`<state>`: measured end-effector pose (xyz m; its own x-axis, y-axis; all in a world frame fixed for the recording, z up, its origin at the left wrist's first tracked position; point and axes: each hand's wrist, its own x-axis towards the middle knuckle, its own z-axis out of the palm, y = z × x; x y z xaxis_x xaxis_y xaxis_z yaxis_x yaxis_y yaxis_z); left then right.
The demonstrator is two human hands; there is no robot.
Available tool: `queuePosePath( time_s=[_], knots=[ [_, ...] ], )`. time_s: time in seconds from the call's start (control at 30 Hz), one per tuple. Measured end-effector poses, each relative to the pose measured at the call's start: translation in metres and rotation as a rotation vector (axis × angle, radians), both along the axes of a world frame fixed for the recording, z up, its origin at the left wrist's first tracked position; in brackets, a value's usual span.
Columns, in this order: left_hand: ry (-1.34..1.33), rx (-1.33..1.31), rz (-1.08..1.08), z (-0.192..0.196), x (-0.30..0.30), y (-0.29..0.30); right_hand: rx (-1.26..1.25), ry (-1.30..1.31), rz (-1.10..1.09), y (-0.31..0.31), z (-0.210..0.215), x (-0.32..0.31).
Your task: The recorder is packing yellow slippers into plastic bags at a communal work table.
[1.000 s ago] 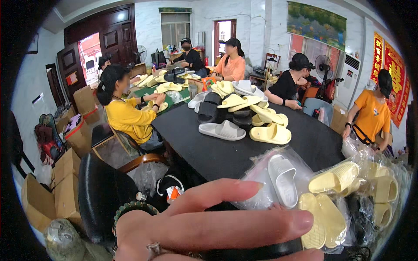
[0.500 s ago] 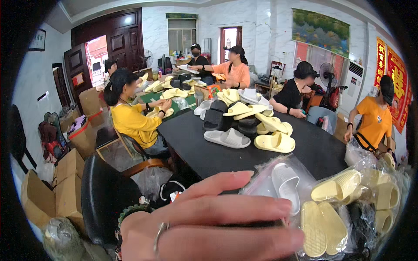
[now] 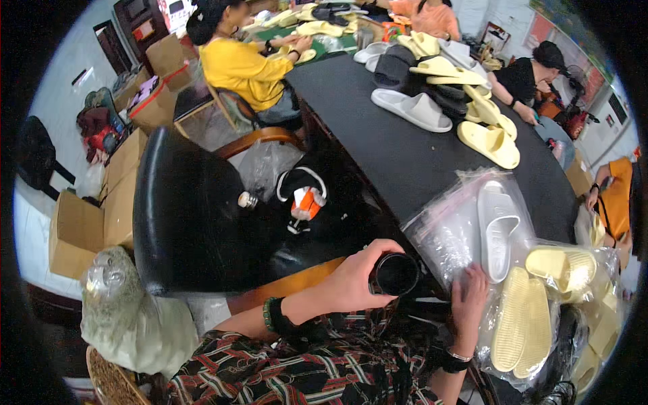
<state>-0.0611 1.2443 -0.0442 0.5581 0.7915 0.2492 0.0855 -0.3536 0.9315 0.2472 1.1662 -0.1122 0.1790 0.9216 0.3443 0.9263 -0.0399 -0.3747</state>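
My left hand [image 3: 361, 278], a dark green bead bracelet at its wrist, is wrapped round a black cup-like object [image 3: 396, 274], in front of my body and left of the table edge. What is inside the dark round top cannot be made out. My right hand [image 3: 470, 294] rests at the near table edge with its fingers loosely spread, touching a clear plastic bag [image 3: 442, 233]. One white slipper [image 3: 497, 229] lies on or in that bag. Beside my right hand lies a bagged pair of pale yellow slippers [image 3: 521, 324], with more bagged yellow slippers [image 3: 561, 267] further right.
Loose yellow, grey and black slippers [image 3: 489, 143] are heaped on the black table [image 3: 358, 115]. A black chair [image 3: 189, 216] stands at my left, holding a bag and an orange-white item [image 3: 307, 202]. Cardboard boxes [image 3: 81, 233] are beyond it. Several people sit or stand around the tables.
The view has tilted down and to the left. My left hand, earlier large and close in front, is now lower and holds the black cup-like object. My right hand has come into view.
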Motion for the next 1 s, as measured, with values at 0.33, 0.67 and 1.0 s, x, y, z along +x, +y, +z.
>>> queuePosePath(
  time_s=[0.33,0.67,1.0],
  knots=[
    [0.145,-0.193,0.117,-0.065,-0.045,-0.019,-0.2,0.795,0.265,0.0,0.043,-0.079],
    [-0.015,-0.005,0.02,-0.054,-0.026,-0.017,-0.963,2.257,0.24,0.029,-0.026,-0.125],
    [0.272,-0.562,0.543,-0.114,-0.157,0.074,-0.528,0.751,0.716,0.054,-0.012,-0.171]
  ],
)
